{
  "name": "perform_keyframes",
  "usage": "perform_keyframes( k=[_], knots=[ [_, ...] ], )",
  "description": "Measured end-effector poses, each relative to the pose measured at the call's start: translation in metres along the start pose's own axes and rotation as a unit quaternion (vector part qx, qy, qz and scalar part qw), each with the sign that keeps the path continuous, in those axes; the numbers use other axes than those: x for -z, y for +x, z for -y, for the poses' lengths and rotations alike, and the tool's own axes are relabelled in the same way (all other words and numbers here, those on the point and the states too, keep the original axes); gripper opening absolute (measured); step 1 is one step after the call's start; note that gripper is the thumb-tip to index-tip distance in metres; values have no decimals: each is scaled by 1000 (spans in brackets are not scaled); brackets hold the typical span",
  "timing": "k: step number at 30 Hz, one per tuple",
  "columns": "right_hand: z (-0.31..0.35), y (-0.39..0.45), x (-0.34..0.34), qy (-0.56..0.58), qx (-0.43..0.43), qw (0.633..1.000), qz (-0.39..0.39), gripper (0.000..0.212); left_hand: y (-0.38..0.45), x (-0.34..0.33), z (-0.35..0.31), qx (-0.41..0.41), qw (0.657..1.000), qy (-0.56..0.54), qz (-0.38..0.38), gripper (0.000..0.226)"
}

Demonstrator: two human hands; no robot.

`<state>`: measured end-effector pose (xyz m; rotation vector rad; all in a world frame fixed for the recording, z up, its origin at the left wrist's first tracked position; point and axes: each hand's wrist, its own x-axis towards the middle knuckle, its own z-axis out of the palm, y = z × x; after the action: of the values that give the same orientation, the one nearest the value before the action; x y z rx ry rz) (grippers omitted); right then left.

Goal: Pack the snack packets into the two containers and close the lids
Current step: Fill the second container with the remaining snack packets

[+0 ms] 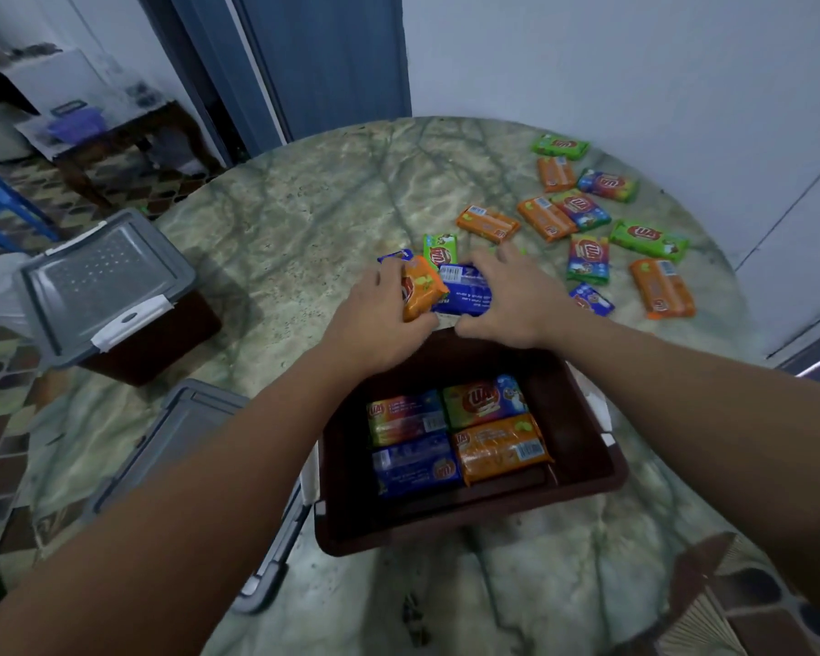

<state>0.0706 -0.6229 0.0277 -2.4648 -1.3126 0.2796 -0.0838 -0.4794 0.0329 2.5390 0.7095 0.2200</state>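
open box (583,471): sits nearest, around 6 o'clock on the marble table (304,220), with four packets (455,433) laid flat in one layer on the bottom, so plenty of room left.
loose lid (181,442): grey, lying at about 8 o'clock just beside that box, not on it yet.
left hand (375,319): just past the box's far rim, fingers curled round an orange packet (422,288).
right hand (512,300): next to it, fingers down over a blue packet (462,291). It looks like a grip, but the fingertips are hidden, so can't swear to it.
bunch under the hands: a green packet (439,248) and another blue one peek out behind.
second box (110,295): at 10 o'clock, well apart, lid already on (contents can't be seen).
scattered pile (583,220): roughly a dozen packets at 1 to 2 o'clock still waiting.
progress: early-ish I'd say, with most packing and one lid still to go.
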Motion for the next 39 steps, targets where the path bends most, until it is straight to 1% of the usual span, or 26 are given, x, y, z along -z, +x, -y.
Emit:
perform_keyframes(
  k=[3,6,10,13,16,19,23,28,30,32,34,39],
  knots=[
    [2,-19,-7,-8,20,1000,-13,86,-23,-9,2,-18,1000,11,-5,88],
    [4,-37,-15,-36,44,998,-12,83,-43,-21,7,-44,998,40,-7,90],
    [4,-54,-24,-102,88,991,1,79,-67,-32,10,-85,988,130,-9,76],
    [3,-63,-28,-138,123,983,25,79,-80,-40,13,-115,979,169,12,71],
    [2,-66,-29,-198,155,964,83,80,-86,-48,19,-114,977,172,57,64],
    [2,-63,-32,-251,167,944,136,80,-85,-54,24,-102,972,187,102,59],
    [3,-60,-36,-251,137,942,174,81,-79,-60,27,-77,964,220,131,64],
    [4,-57,-40,-250,123,944,177,78,-75,-64,30,-87,954,247,149,71],
    [4,-57,-40,-247,124,946,171,76,-75,-64,30,-104,951,257,141,67],
    [3,-58,-40,-240,127,949,163,75,-75,-64,30,-122,949,261,125,56],
    [2,-57,-40,-231,129,951,159,74,-75,-64,29,-126,950,256,130,49],
    [1,-59,-39,-228,130,954,143,66,-73,-67,29,-118,953,248,131,44]
  ],
)
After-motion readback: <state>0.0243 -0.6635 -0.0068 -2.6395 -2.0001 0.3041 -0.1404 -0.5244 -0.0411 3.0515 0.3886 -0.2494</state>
